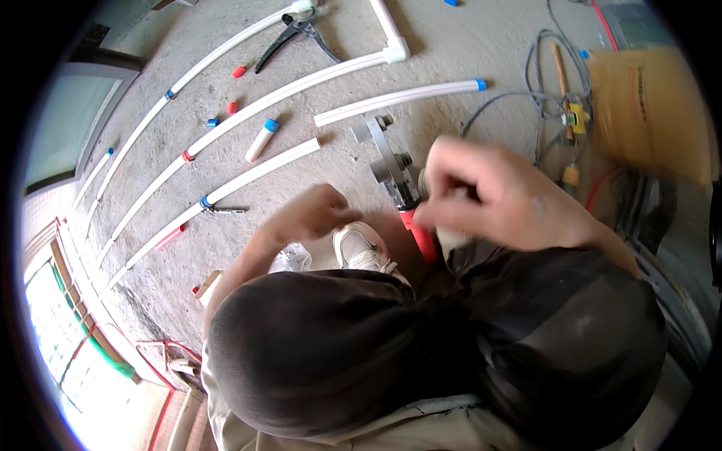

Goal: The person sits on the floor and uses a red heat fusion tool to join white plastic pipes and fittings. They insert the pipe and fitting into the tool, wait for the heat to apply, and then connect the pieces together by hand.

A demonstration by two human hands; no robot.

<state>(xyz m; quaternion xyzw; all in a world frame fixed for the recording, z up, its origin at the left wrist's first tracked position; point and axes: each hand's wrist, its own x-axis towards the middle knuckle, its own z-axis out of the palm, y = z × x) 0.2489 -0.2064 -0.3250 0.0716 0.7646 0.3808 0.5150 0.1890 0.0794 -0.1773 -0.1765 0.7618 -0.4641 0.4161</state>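
The pipework looks partly joined. An elbow (397, 49) links a long pipe (286, 89) to another length running off at the top, and a blue sleeve (204, 201) sits partway along the lower pipe (263, 171). Other parts look unjoined: the lower pipe ends bare, a loose pipe (398, 99) with a blue end lies just beyond it, and a short pipe (259, 145) and two red caps (239, 72) (232, 107) lie apart on the floor (451, 45). The red-handled tool (397, 184) stands or lies between the person's feet and the loose pipe — its exact rest is hidden. The right hand (492, 188), blurred, is curled beside its handle; whether it touches or grips anything, I cannot tell. The left hand (312, 214) is loosely curled above a shoe (357, 244), with its palm hidden — no held thing shows.
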